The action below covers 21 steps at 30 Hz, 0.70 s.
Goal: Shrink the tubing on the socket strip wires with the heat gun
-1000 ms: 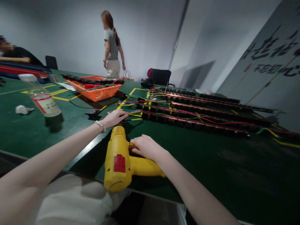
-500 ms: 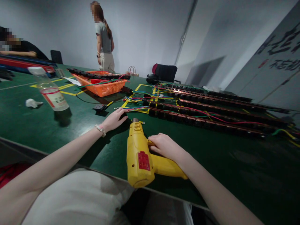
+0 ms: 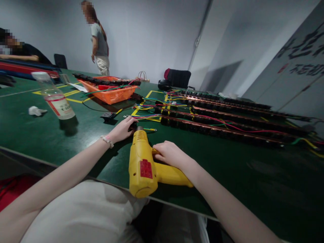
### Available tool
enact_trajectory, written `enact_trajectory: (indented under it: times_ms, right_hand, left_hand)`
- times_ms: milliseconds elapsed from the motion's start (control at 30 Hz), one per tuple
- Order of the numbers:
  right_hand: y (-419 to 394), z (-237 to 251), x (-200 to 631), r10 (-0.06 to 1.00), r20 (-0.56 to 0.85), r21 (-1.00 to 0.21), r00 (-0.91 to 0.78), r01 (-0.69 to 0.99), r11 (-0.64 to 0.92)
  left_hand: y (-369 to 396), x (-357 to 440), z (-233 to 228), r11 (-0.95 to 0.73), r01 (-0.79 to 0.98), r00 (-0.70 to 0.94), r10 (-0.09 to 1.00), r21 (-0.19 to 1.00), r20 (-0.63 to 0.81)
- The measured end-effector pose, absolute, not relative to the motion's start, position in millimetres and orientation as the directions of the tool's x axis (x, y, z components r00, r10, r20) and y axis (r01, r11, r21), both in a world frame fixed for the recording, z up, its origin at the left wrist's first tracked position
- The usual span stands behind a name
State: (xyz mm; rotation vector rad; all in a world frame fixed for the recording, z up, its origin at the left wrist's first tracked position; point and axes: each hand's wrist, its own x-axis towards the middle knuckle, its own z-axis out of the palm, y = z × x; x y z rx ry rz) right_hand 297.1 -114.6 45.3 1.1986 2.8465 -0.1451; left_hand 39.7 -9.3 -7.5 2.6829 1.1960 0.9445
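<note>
Head view: my right hand (image 3: 170, 154) is wrapped round the handle of the yellow drill (image 3: 142, 161), which lies on the green table (image 3: 227, 168) with its long axis running near to far. My left hand (image 3: 123, 128) rests loosely curled just left of the drill's nose, holding something too small to tell.

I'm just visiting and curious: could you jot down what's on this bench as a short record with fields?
Right hand: right hand grips the handle of the yellow electric drill, which lies on the green table.
Left hand: left hand rests at the drill's tip.
Ahead: long black strips with coloured wires.
Left side: orange basket, plastic bottle, crumpled tissue.
Others: a standing person in the background.
</note>
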Motion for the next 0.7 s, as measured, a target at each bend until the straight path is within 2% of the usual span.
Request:
enact_trajectory:
  times_ms: [267, 700]
  right_hand:
    - [-110.6, 38.2, 302.8, 0.685, -0.035, -0.119, -0.728, 0.683, 0.721]
    - [-116.7, 42.4, 336.8, 0.733, -0.07, -0.068, -0.677, 0.736, 0.673]
  left_hand:
    - [-12.6, 37.2, -3.7, -0.702, 0.631, 0.497, 0.692, 0.33, 0.523]
    - [-12.2, 38.7, -2.8, -0.683, 0.641, 0.503, 0.719, 0.35, 0.48]
